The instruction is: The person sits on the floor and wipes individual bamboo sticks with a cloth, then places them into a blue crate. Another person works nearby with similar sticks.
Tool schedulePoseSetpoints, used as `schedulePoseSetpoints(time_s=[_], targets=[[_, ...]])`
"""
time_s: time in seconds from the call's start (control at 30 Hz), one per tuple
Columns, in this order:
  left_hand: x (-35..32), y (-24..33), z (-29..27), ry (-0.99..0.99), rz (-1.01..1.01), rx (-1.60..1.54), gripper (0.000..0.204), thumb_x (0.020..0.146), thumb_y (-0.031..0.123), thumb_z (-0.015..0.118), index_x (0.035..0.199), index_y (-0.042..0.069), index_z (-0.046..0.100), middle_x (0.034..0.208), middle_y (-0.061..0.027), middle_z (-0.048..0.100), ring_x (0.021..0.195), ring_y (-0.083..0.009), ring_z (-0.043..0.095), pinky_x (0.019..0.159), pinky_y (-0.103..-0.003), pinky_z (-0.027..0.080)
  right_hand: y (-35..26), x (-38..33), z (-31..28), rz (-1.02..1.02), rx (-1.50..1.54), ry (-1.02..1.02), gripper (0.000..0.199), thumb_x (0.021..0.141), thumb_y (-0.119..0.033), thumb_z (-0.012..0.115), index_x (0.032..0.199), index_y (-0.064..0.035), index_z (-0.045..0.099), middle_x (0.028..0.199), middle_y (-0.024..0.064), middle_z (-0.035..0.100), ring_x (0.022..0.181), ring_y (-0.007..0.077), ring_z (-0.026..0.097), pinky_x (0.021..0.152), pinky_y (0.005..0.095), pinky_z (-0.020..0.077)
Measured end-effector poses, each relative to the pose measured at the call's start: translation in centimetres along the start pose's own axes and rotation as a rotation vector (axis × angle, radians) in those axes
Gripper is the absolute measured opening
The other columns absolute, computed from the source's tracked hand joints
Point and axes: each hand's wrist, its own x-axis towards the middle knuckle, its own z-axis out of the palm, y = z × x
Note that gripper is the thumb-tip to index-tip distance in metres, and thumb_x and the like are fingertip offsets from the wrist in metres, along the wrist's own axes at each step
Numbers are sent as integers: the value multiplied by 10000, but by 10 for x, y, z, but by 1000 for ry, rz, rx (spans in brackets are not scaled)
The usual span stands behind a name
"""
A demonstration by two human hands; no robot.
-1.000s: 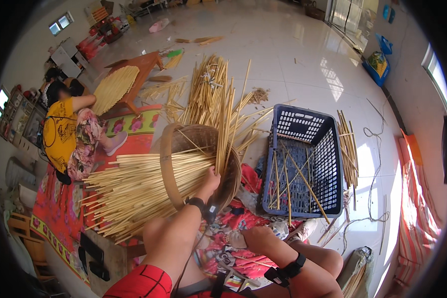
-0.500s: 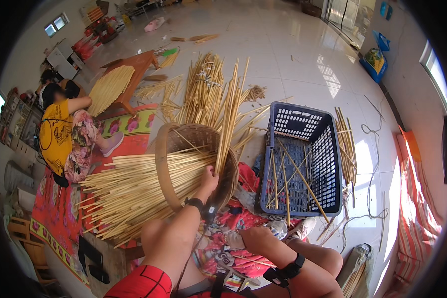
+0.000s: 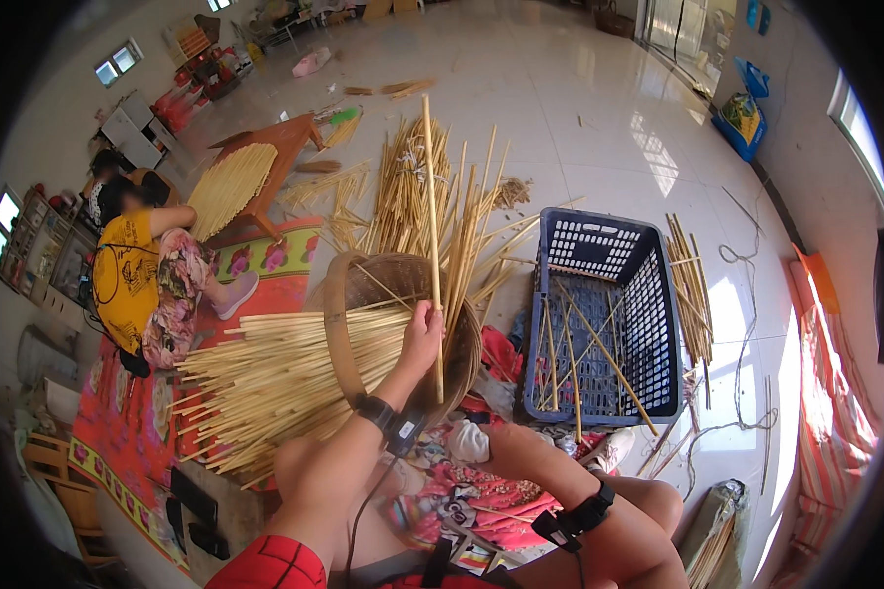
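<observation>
My left hand (image 3: 422, 332) is closed round one long, pale plant stalk (image 3: 430, 187), held upright over the right side of a wicker basket (image 3: 336, 324) with a hoop handle. A large bundle of similar yellow stalks (image 3: 275, 363) lies across the basket and sticks out to the left. More stalks (image 3: 473, 231) lean against the basket's far right rim. My right hand (image 3: 506, 454) hovers low above a patterned red cloth (image 3: 486, 506), fingers curled and mostly hidden. A white, crumpled wrap or cloth (image 3: 469, 442) is at its fingers; what they hold, if anything, cannot be made out.
A dark plastic crate (image 3: 673, 324) with a few stalks inside stands to the right. Beyond the basket lies a tied stalk bundle (image 3: 403, 182). At left, a person in yellow (image 3: 128, 280) sits by a low wooden table (image 3: 290, 137) bearing a round stalk mat (image 3: 231, 191).
The stalk in my left hand has separated from the group now leaning on the basket rim, and stands more upright. My right hand has moved up slightly, bringing the white wrap into clearer view.
</observation>
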Motion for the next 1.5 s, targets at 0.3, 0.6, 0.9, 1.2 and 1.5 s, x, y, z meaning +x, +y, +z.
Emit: schedulePoseSetpoints(time_s=[0.3,0.6,0.9,1.2,1.5], targets=[[-67,133,-22,-515,-293,-743,182,1027,200,390,1122,71,475,747,5,430,575,-55,372,522,-182,325,2,9,-35,104,874,521,352,846,-241,702,1108,-18,624,986,70,676,890,159,629,817,311,489],[-89,127,12,-564,-368,-530,194,1031,247,395,1045,84,499,671,43,387,528,-42,322,467,-177,267,-2,14,-41,45,1552,686,311,939,-194,591,1204,-41,536,1099,22,591,967,113,563,834,269,471],[-98,107,21,-752,-25,-100,140,1023,173,416,986,50,472,675,34,426,555,-41,364,487,-192,298,22,12,-89,-100,1466,1141,345,901,-121,643,1218,-41,534,1096,22,603,974,117,565,852,260,454],[-96,122,-2,-754,31,138,191,970,159,518,1057,7,594,757,-18,548,645,-88,493,578,-239,414,70,-44,-168,-231,1490,1528,246,917,-167,628,1123,-57,552,1011,58,632,873,193,656,755,363,563],[-104,134,16,-387,596,420,213,859,106,635,1057,28,635,860,-157,649,721,-333,634,608,-364,503,73,-34,-148,-221,1428,1576,291,925,-212,627,1150,-43,550,1006,46,628,846,158,633,741,311,539]])
